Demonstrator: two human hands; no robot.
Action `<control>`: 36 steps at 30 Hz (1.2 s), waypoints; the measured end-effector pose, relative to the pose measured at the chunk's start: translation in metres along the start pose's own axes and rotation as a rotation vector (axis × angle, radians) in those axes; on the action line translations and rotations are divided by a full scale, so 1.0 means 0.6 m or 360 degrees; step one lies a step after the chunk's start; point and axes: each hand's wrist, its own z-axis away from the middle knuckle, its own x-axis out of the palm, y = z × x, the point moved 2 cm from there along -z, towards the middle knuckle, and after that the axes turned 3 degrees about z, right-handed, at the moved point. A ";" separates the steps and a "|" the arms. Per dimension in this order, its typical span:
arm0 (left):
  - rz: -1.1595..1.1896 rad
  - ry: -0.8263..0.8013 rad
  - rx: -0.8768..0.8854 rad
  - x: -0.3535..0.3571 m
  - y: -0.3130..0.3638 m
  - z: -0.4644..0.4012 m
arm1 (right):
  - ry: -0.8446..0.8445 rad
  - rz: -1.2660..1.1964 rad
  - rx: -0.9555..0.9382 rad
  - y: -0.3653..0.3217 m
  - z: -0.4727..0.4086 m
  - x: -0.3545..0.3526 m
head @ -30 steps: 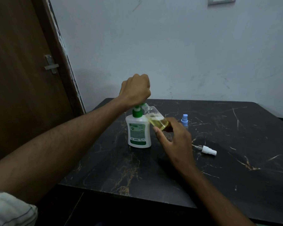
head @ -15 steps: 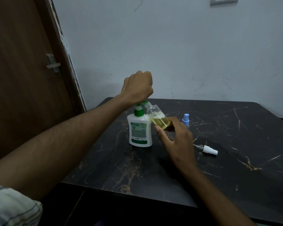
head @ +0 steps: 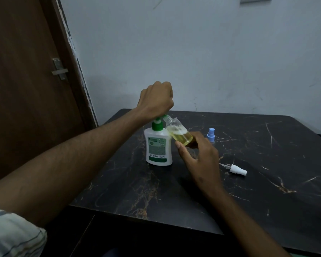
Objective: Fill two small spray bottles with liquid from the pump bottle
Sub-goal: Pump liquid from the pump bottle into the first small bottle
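My left hand [head: 156, 100] is fisted over the green pump head of the white plastic pump bottle [head: 158, 145] on the black marble table [head: 267, 191]. My right hand [head: 196, 156], fingers [head: 182, 150] pinching, tilts the small clear spray bottle [head: 178, 133] (partly yellow-filled) to the spout; a slipped mouth would spill.

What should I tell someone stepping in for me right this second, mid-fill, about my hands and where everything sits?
Left hand: fist on the pump bottle head, bottle upright on the table.
Right hand: holds the clear spray bottle tilted, neck at the pump spout, part full of yellow liquid.
White spray head lies loose to the right. Blue-capped bottle stands behind the right hand; its fill level can't be seen.
Left: finish filling, refit the spray head, check the other bottle.
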 end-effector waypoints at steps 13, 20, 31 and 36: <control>-0.0061 -0.0011 0.0073 -0.006 0.004 -0.006 | -0.0010 0.0044 0.0013 -0.006 -0.001 -0.002; -0.0022 0.0003 0.0053 0.004 -0.002 -0.010 | -0.0015 0.0051 0.0017 -0.006 -0.001 -0.003; -0.0030 0.0011 0.0078 0.010 -0.006 -0.013 | -0.0015 0.0033 0.0032 -0.007 -0.001 -0.004; -0.0064 -0.0003 0.0100 0.001 -0.004 -0.016 | -0.0040 0.0027 0.0047 -0.004 0.000 -0.002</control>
